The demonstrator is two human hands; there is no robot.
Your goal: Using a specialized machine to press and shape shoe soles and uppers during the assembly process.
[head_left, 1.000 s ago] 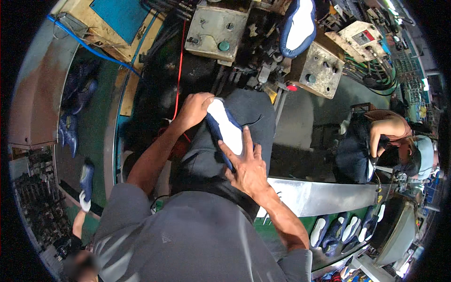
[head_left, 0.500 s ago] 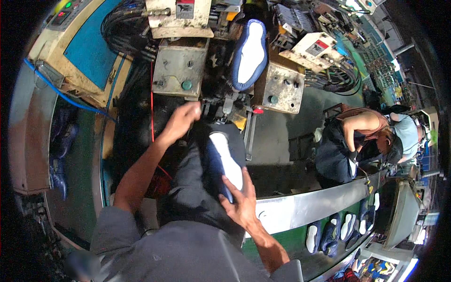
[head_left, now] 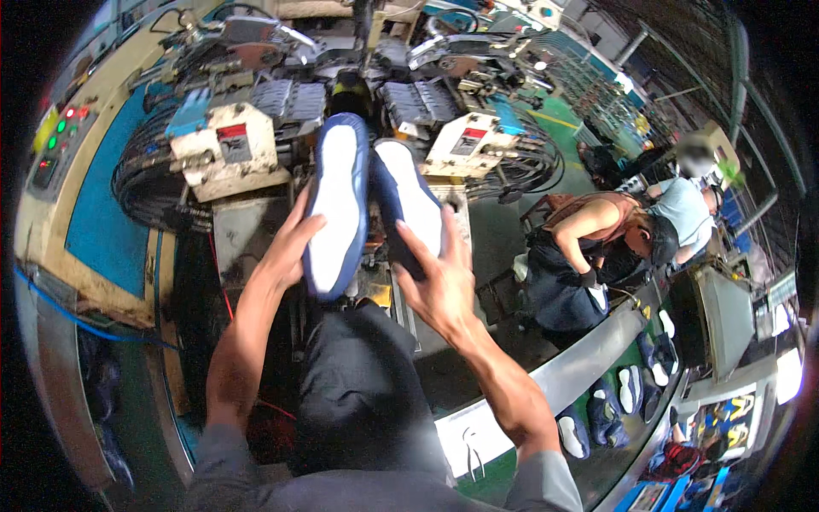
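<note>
Side by side in front of the machine are two dark blue shoe uppers with white bottoms facing up. My left hand (head_left: pixel 290 247) is closed on the left shoe upper (head_left: pixel 337 205), gripping it at its side near the lower end. My right hand (head_left: pixel 442 286) is closed around the lower end of the right shoe upper (head_left: pixel 405 183), with fingers on both sides. The two shoe uppers lie close together at their far ends. Just beyond them stands the machine's dark central post (head_left: pixel 348 94), between two ribbed metal plates (head_left: pixel 418 102).
Cream machine blocks (head_left: pixel 226 149) with cables flank the centre. A control panel (head_left: pixel 55 145) stands at far left. On the right, a metal ledge (head_left: pixel 546 380) carries pliers (head_left: pixel 473 452); beyond it several shoe uppers (head_left: pixel 631 388) lie on a green belt. A co-worker (head_left: pixel 589 247) bends over nearby.
My left hand has moved up and taken hold of the shoe upper at the machine. My right hand has raised the other from my lap beside it. The view has tilted up.
</note>
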